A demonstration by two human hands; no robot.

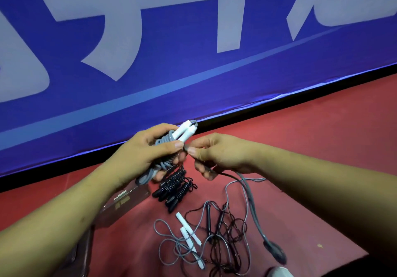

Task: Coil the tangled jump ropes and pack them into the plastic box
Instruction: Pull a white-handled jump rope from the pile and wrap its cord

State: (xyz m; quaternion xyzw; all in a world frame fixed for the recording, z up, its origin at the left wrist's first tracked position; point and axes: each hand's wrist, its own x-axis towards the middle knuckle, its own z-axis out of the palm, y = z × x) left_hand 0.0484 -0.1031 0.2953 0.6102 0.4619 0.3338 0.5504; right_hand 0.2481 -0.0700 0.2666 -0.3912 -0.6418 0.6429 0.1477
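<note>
- Currently I see the left hand (148, 148) gripping a coiled grey jump rope (164, 141), white handles (182, 130) poking up past the fingers.
- Right hand (217, 152) pinches a grey cord end between thumb and forefinger, just beside the left thumb; a cord tail (247, 191) trails to the red floor (300, 148).
- Wound black ropes (174, 188) lie below the hands.
- Clear plastic box (126, 201) sits under the left forearm.
- Tangled grey rope (171, 244) and tangled black rope (223, 229) lie nearer me.

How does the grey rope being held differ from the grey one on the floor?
The held grey rope is wound into a tight bundle in the left hand; the floor grey rope sprawls in loose loops. The held grey rope is lifted up; the floor grey rope lies flat, no hand on it. Both have grey cord and white handles.
</note>
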